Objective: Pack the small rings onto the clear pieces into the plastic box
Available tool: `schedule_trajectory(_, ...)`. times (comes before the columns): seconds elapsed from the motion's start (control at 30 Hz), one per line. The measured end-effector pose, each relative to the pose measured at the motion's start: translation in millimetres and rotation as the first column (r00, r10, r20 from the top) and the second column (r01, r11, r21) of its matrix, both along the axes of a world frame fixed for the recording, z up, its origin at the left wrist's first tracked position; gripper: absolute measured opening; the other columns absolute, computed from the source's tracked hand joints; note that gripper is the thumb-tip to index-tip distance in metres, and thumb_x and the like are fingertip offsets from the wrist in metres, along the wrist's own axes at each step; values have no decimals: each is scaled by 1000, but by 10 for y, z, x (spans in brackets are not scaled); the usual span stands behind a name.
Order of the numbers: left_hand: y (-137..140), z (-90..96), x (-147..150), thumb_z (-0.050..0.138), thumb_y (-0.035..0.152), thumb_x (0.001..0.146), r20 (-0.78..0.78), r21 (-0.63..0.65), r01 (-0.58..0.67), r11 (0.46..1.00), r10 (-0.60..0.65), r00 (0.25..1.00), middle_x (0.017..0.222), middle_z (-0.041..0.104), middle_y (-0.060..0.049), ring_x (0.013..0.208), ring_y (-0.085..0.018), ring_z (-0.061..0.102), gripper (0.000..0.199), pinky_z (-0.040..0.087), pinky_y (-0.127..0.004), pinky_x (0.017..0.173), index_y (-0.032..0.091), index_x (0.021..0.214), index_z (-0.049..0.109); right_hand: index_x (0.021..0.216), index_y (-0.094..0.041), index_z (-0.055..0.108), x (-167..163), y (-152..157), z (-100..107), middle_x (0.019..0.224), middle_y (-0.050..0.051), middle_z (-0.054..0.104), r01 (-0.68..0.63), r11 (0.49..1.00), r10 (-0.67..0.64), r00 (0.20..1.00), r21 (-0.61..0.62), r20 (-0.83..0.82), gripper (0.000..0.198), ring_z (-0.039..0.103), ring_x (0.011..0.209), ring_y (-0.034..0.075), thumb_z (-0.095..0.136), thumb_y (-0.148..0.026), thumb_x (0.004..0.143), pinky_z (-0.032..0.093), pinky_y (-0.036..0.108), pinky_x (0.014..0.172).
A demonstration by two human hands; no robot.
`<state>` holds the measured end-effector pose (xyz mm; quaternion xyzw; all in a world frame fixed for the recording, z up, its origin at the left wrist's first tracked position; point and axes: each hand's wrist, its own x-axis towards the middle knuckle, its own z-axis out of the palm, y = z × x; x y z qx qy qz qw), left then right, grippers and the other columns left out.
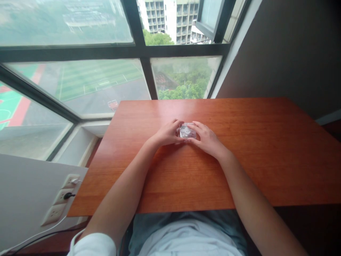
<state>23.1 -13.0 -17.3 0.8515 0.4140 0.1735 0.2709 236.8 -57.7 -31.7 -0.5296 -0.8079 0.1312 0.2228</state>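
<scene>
A small clear, shiny block-like object (188,131), perhaps a plastic box or a wrapped packet, is between my hands over the middle of the brown wooden table (261,149). My left hand (170,132) grips its left side, with the fingers at the far edge and the thumb along the near edge. From the right, my right hand (205,137) curls round it the same way, fingertips on top and thumb at the near side. Both thumbs almost meet in front. What is inside the clear object is too small to make out.
Large dark-framed windows (144,51) stand beyond the table's far and left edges. Wall sockets (61,197) with plugs and cables sit low at the left, beside the table corner. A grey wall (279,53) rises at the right.
</scene>
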Motion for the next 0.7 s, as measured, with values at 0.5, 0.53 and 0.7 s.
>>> schedule_trajectory(0.5, -19, -17, 25, 65, 38, 79, -42, 100, -36, 994, 41, 998, 130, 54, -17, 113, -29, 57, 72, 47, -40, 96, 11, 141, 41, 129, -22, 56, -155, -75, 54, 118, 10, 66, 259, 961, -269, 956, 94, 115, 54, 56, 105, 30, 63, -48, 82, 45, 40, 86)
schedule_trajectory(0.53, -21, -7, 25, 65, 37, 78, -41, 100, -38, 994, 42, 998, 129, 55, -17, 114, -29, 57, 71, 47, -40, 97, 11, 140, 41, 128, -23, 55, -170, -82, 63, 117, 10, 66, 274, 957, -284, 951, 95, 121, 55, 55, 104, 30, 62, -51, 82, 45, 39, 85)
schedule_trajectory(0.7, -36, 58, 15, 64, 33, 79, -16, 87, 10, 996, -9, 1000, 126, 58, -15, 115, -28, 57, 66, 46, -38, 98, 12, 138, 44, 120, -21, 54, -210, -71, 56, 111, 11, 66, 327, 938, -340, 931, 111, 133, 52, 55, 101, 29, 60, -56, 82, 43, 38, 81)
